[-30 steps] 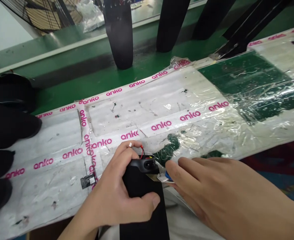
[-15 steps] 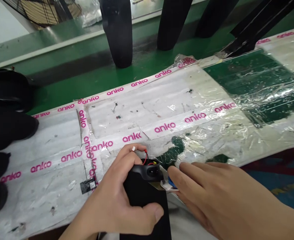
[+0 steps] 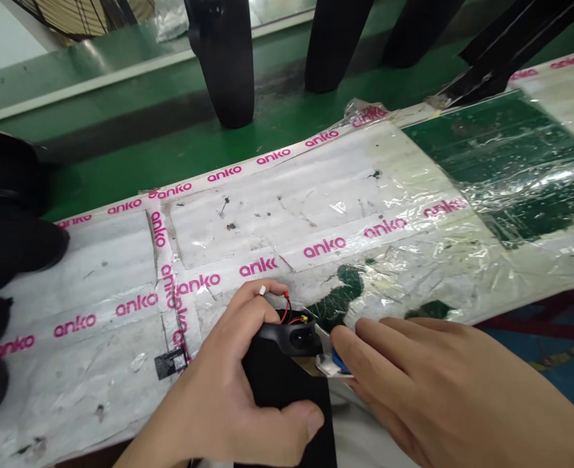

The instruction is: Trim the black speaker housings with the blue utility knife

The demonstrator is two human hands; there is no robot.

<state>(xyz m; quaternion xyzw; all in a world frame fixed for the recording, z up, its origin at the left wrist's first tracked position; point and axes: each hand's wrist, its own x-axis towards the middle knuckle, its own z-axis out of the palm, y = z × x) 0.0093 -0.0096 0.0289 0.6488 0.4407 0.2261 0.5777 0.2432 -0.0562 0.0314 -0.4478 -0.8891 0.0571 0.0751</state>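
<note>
My left hand (image 3: 233,377) is wrapped round a black molded part (image 3: 287,377) at the lower middle, its thumb lying across the front. Thin red and black wires (image 3: 287,312) rise from an opening at the part's top, near my left fingertips, with a small white connector (image 3: 262,290) by the index finger. My right hand (image 3: 423,370) is closed on a tool with a metal blade (image 3: 311,365) and a bit of blue showing. The blade touches the part's right side, just under its rim. Most of the tool is hidden by the fingers.
Several black molded pieces (image 3: 228,65) stand along the green surface (image 3: 135,156) behind the bench, with more (image 3: 13,247) at the left edge. The bench (image 3: 277,208) is covered with white sheet and printed tape. A small black label-like piece (image 3: 169,364) lies left of my left hand.
The view has shifted slightly. Both hands keep their hold, and the blade stays against the part's side with hardly any visible movement.
</note>
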